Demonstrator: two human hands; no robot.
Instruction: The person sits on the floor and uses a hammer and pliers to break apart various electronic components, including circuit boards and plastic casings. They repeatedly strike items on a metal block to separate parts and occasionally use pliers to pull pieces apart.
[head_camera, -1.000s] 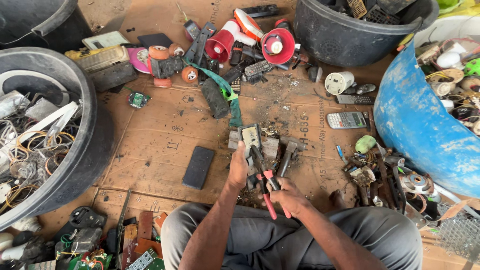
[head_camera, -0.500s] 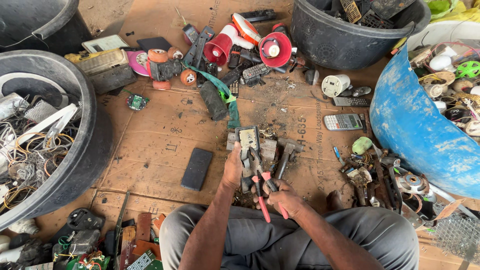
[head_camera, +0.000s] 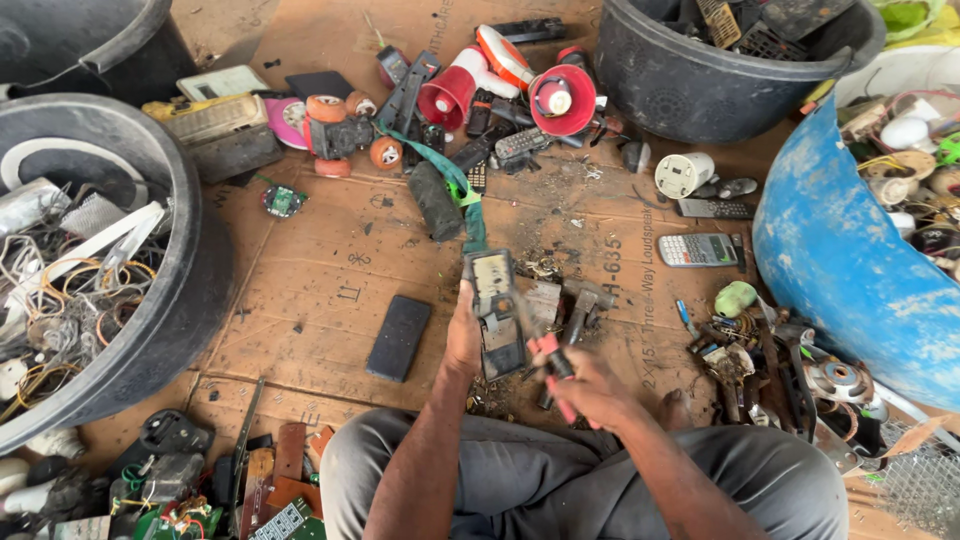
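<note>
- The flattened brown cardboard sheet (head_camera: 330, 270) covers the floor and carries the scattered scrap; a big blue plastic drum (head_camera: 850, 270) lies at the right and a black plastic tub of wires (head_camera: 190, 290) at the left, likely for sorting.
- The slim grey opened handset with a bare circuit board (head_camera: 495, 310) is propped upright on the cardboard, just in front of the knees.
- The left hand (head_camera: 462, 340) is closed around its lower edge, steadying it.
- The right hand (head_camera: 590, 385) grips red-handled pliers (head_camera: 548, 362), jaws at the board.
- Against half a second ago, both hands are in much the same pose; the view sits closer.
</note>
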